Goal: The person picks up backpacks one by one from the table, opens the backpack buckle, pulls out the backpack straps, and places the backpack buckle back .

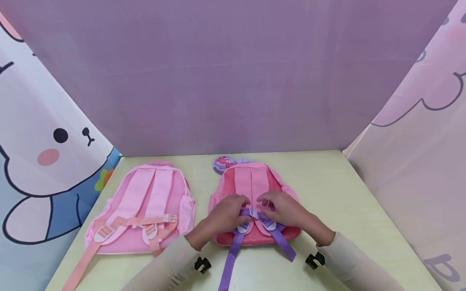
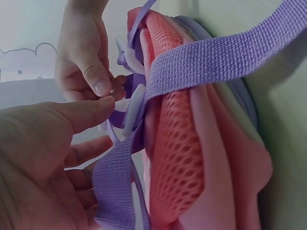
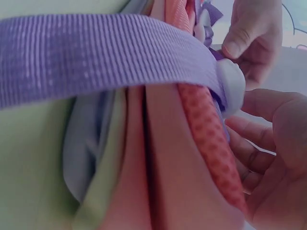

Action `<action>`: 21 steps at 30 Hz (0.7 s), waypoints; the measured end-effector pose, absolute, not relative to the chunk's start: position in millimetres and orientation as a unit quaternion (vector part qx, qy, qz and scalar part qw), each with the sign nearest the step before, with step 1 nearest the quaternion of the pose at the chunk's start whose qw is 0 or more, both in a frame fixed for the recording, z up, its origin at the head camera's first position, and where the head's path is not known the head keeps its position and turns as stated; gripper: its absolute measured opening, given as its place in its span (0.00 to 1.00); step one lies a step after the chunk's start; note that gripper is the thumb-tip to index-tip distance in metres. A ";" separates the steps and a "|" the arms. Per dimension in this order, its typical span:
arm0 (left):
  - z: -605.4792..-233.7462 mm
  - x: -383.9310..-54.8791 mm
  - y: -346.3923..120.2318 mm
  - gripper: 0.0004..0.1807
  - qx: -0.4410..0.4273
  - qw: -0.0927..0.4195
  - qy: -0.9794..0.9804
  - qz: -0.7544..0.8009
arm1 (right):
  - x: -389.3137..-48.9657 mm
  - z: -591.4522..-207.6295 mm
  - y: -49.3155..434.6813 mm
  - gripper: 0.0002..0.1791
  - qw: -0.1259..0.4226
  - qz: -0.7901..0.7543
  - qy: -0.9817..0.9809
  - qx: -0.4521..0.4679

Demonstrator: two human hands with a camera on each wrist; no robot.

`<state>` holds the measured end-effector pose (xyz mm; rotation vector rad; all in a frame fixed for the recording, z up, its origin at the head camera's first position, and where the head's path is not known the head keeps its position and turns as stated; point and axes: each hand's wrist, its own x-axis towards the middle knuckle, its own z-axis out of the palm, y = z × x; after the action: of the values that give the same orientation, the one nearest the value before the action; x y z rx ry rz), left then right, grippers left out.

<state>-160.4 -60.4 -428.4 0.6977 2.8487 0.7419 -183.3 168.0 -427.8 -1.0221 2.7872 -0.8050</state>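
A pink backpack (image 1: 251, 182) with purple webbing lies straps-up in the middle of the head view. Across its shoulder straps runs a short purple strap with a pale buckle (image 1: 253, 212). My left hand (image 1: 229, 211) pinches this strap on the buckle's left side, thumb below and fingers above. On the other side my right hand (image 1: 282, 208) pinches it with curled fingers. The exact fingertip contact is partly hidden. White strap adjusters (image 3: 232, 86) sit just below the hands, and long purple strap tails (image 1: 236, 258) trail from them over the red mesh edge (image 2: 177, 153).
Left of it lies a paler pink backpack (image 1: 131, 206) with peach straps, its loose tail (image 1: 81, 266) reaching the table's front left. A round purple-and-pink charm (image 1: 223, 164) rests behind the middle bag. Cloth walls (image 1: 233, 81) enclose the pale table (image 1: 349, 226) at back and sides.
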 end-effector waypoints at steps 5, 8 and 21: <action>-433.4 -159.1 -58.3 0.20 0.219 0.056 0.940 0.257 | -181.1 -431.7 161.9 0.15 0.055 -0.274 0.900 -0.336; -435.1 -158.5 -57.4 0.18 0.217 0.051 0.940 0.258 | -179.9 -433.0 158.3 0.13 0.058 -0.272 0.896 -0.346; -434.2 -157.1 -57.6 0.15 0.224 0.043 0.942 0.246 | -179.2 -439.3 150.6 0.09 0.044 -0.257 0.898 -0.354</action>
<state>-157.1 -57.6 -434.2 0.6848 2.8812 0.7540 -179.2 150.6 -439.3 -1.0828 2.7456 -0.7854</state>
